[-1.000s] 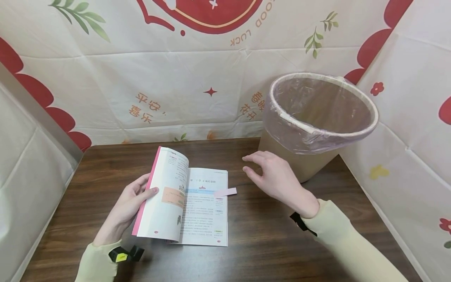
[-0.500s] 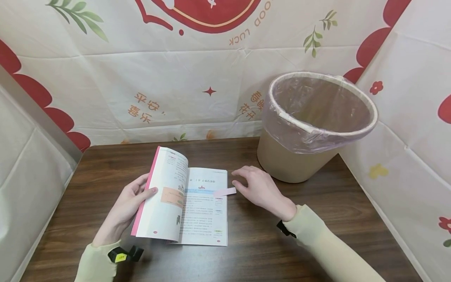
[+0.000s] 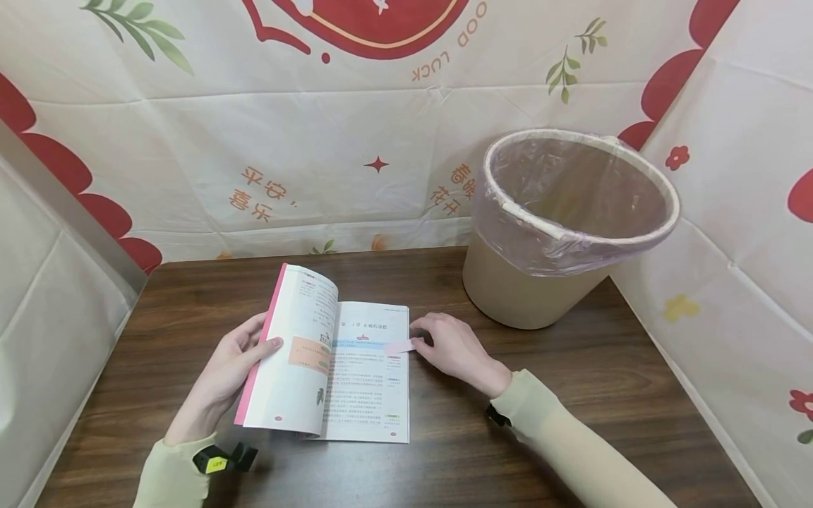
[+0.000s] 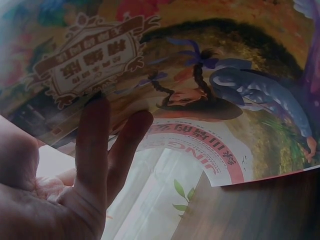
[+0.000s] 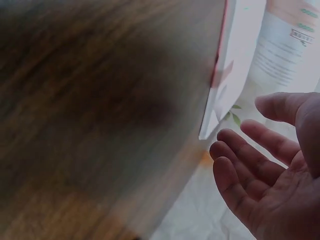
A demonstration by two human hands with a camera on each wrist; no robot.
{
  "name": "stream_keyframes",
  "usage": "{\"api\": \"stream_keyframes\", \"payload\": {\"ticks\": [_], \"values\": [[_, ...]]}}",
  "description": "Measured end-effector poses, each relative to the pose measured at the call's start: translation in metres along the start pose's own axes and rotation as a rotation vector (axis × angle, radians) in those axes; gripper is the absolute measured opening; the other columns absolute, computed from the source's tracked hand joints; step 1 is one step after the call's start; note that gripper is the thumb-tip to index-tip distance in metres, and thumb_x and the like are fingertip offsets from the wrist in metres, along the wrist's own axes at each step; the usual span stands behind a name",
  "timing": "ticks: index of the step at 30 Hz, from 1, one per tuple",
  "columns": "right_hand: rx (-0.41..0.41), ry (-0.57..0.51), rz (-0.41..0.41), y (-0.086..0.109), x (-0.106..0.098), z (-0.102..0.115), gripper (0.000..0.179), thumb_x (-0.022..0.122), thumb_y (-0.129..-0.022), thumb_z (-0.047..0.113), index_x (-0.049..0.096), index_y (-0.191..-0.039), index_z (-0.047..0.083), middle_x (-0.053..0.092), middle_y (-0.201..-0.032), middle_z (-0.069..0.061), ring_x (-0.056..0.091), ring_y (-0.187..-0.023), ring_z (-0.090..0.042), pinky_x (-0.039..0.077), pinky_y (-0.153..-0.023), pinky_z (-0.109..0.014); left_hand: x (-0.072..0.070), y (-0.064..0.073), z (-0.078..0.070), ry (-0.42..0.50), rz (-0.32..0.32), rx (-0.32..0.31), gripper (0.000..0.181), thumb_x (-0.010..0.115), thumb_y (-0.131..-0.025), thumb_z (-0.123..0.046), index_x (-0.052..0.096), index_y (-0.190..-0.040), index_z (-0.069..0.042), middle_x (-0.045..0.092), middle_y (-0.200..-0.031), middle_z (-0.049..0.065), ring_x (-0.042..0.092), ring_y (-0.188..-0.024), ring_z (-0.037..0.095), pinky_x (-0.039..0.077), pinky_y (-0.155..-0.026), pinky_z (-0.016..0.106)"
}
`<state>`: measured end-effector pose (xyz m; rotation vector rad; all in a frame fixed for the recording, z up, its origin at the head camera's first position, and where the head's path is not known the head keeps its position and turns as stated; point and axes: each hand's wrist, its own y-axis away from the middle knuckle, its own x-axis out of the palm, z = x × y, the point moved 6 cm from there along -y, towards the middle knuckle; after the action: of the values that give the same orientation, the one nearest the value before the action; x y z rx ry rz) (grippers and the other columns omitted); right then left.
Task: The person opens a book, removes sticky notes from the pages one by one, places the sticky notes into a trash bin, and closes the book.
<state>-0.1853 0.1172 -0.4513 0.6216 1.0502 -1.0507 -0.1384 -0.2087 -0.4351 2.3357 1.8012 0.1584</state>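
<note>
An open book (image 3: 362, 374) with a pink-edged cover lies on the brown table, its left pages raised and curving. My left hand (image 3: 231, 363) grips that raised side, thumb on the page and fingers behind; the left wrist view shows the illustrated cover (image 4: 210, 75) against the fingers (image 4: 95, 140). A pale pink paper strip (image 3: 398, 347) lies across the right page and sticks out past its edge. My right hand (image 3: 454, 346) is at the strip's outer end, thumb and fingers bent. In the right wrist view, thumb and forefinger stand apart beside the book's edge.
A beige wastebasket (image 3: 521, 289) lined with a clear plastic bag stands at the back right of the table (image 3: 495, 458). Patterned white cloth (image 3: 317, 141) hangs behind the table and along both sides.
My right hand has moved left and toward me, from beside the wastebasket to the strip's outer end. My left hand and the book have stayed almost still.
</note>
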Motion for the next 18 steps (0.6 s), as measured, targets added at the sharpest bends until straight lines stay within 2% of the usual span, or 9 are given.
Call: {"api": "stream_keyframes", "payload": {"ticks": [8,13,18], "values": [[0.016,0.033,0.033,-0.002,0.011,-0.003,0.022,0.072,-0.097,0.018,0.079,-0.117,0.011,0.078,-0.11,-0.003,0.068,-0.093,-0.016,0.058,-0.083,-0.037,0.0,0.0,0.0,0.005,0.003,-0.004,0.066,0.061,-0.106,-0.016,0.027,-0.161,0.0,0.077,-0.108,-0.02,0.08,-0.091,0.008,0.067,-0.076,0.033],[0.01,0.037,0.035,-0.004,0.013,-0.004,0.021,0.073,-0.097,0.018,0.079,-0.115,0.01,0.077,-0.104,-0.003,0.06,-0.081,-0.013,0.055,-0.077,-0.034,0.0,0.0,0.0,0.007,0.003,-0.004,0.066,0.06,-0.106,-0.016,0.027,-0.161,0.001,0.077,-0.108,-0.019,0.08,-0.091,0.009,0.067,-0.076,0.033],[0.0,0.039,0.035,-0.005,0.015,-0.002,0.02,0.072,-0.096,0.017,0.08,-0.113,0.009,0.076,-0.1,-0.003,0.057,-0.079,-0.012,0.054,-0.076,-0.034,0.0,0.0,0.0,0.006,0.003,0.0,0.065,0.06,-0.107,-0.016,0.027,-0.16,0.001,0.077,-0.108,-0.019,0.08,-0.091,0.008,0.067,-0.075,0.033]]}}
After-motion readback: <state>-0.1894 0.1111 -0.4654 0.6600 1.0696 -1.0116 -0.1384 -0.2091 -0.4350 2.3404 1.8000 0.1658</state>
